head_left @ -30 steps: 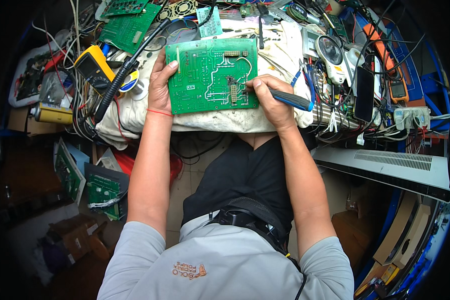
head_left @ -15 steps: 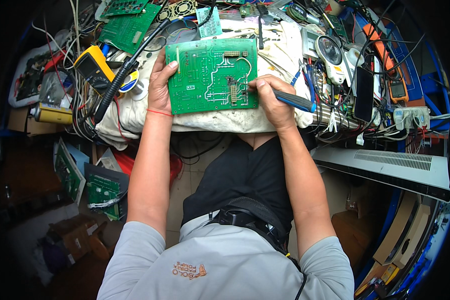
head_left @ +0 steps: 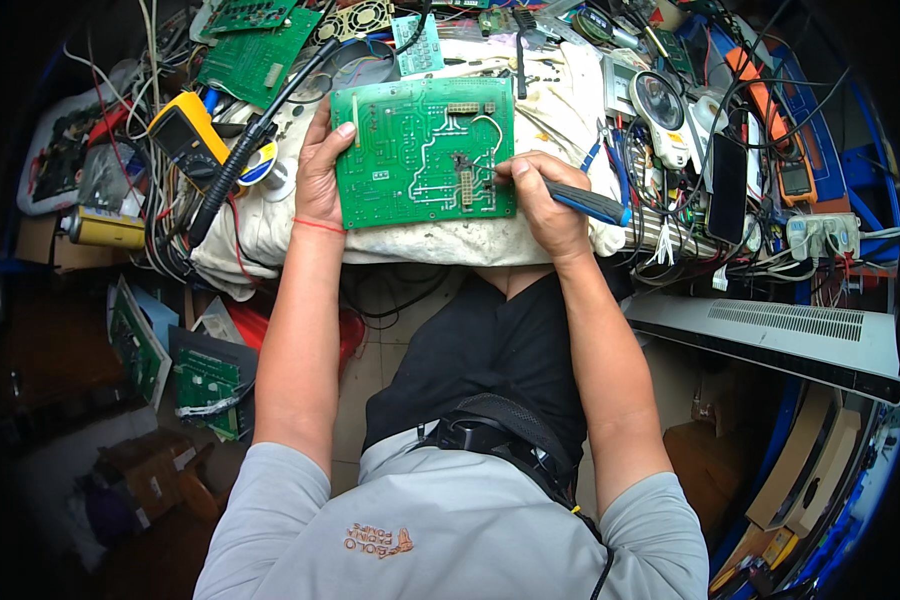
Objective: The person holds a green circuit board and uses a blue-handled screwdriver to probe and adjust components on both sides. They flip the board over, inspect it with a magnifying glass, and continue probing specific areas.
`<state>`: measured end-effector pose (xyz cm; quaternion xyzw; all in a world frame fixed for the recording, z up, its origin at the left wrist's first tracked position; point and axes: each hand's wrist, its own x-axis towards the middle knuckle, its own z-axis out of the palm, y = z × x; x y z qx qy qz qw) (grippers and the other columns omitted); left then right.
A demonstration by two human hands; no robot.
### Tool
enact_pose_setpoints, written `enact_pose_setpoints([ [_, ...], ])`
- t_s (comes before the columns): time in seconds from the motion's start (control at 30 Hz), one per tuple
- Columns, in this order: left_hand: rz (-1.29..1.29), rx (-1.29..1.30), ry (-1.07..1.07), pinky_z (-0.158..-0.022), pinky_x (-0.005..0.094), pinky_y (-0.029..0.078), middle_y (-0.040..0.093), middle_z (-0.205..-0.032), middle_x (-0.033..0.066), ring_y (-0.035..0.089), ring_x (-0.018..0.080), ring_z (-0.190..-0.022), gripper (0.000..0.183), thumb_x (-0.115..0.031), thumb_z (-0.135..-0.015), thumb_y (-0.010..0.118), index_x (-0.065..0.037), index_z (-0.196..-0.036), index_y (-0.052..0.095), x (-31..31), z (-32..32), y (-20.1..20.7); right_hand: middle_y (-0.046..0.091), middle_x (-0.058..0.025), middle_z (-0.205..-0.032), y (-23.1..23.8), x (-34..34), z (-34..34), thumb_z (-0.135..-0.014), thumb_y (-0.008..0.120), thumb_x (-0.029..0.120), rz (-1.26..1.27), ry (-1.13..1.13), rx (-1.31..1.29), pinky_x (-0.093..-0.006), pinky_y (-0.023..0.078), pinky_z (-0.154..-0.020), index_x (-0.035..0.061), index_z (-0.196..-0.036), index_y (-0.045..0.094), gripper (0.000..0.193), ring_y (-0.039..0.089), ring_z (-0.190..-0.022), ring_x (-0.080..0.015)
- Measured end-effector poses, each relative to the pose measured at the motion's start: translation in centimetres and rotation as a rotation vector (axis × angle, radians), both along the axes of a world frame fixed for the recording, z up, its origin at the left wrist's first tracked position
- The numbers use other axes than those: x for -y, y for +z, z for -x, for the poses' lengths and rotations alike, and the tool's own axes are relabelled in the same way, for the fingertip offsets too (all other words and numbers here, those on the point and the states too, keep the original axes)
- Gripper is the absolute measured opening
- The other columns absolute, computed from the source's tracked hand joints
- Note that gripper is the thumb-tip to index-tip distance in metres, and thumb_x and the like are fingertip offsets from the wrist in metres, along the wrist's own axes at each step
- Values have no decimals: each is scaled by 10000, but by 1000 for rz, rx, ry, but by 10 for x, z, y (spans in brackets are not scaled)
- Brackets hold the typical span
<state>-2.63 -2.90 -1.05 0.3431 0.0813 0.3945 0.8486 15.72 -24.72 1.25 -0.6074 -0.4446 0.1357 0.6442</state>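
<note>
A green circuit board is held tilted above the cloth-covered bench. My left hand grips its left edge, thumb on the front face and the other fingers behind, out of sight. In my right hand is a screwdriver with a dark, blue-ended handle, its shaft pinched low between thumb and fingers. The thin tip points left at a dark scorched patch on the board's right half; whether it touches is too small to tell. Beside that patch sits a pale connector.
A beige cloth covers the bench. To the left are a yellow multimeter, a solder spool and a black flexible arm. A magnifier, a phone, cables and an orange clamp meter crowd the right.
Almost nothing differs. Both hands hold the board and screwdriver in nearly the same place, with only a very slight shift at the screwdriver's tip.
</note>
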Motion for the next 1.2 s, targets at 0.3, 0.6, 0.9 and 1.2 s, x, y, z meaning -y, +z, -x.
enact_pose_setpoints([
  [0.3,-9,-7,0,-1021,383,579,663,-1328,120,683,234,-1158,524,43,-934,638,-47,-1441,540,0,1,0,756,-123,-866,0,-1,-1,-1007,641,163,17,54,23,-288,542,-745,-48,-940,762,252,693,-794,-168],
  [0.6,1,-12,27,-1022,379,576,664,-1324,115,679,232,-1161,533,45,-930,640,-47,-1446,539,1,1,1,757,-122,-866,0,1,0,-1005,643,170,33,44,5,-292,542,-749,-47,-943,765,256,693,-792,-173],
  [0.9,3,6,15,-986,405,609,681,-1299,134,697,249,-1147,492,38,-966,585,-78,-1441,535,0,0,0,761,-122,-866,0,1,0,-1008,632,170,49,86,30,-295,551,-760,-53,-948,761,264,705,-802,-178],
  [1.2,7,-8,18,-1027,383,578,660,-1326,114,675,234,-1171,541,47,-929,642,-44,-1451,532,1,1,1,763,-124,-867,-1,1,-1,-1016,629,176,60,63,31,-288,548,-766,-59,-955,760,275,699,-795,-167],
])
